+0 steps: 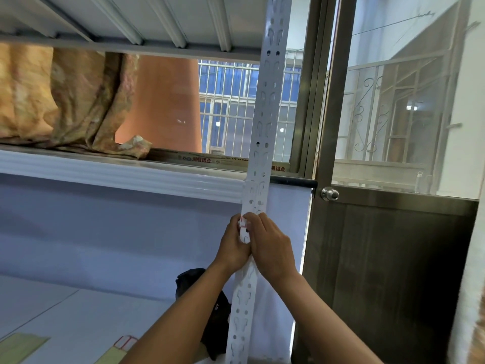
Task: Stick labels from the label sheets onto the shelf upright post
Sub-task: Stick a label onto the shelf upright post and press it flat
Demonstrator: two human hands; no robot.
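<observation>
The white perforated shelf upright post (265, 122) runs from top to bottom through the middle of the view. Both hands meet on it below the shelf edge. My left hand (233, 245) wraps the post's left side, and its fingers pinch a small white label with red print (243, 223) against the metal. My right hand (270, 245) covers the post from the right, fingertips pressing on the same label. A label sheet with red-bordered labels (125, 342) lies on the lower shelf at the bottom, partly hidden by my left forearm.
An orange patterned cloth (60, 101) is bundled on the shelf board (118, 174) at the left. A dark bag (207, 306) lies behind the post on the lower shelf. A metal door with a round knob (330, 194) stands close on the right.
</observation>
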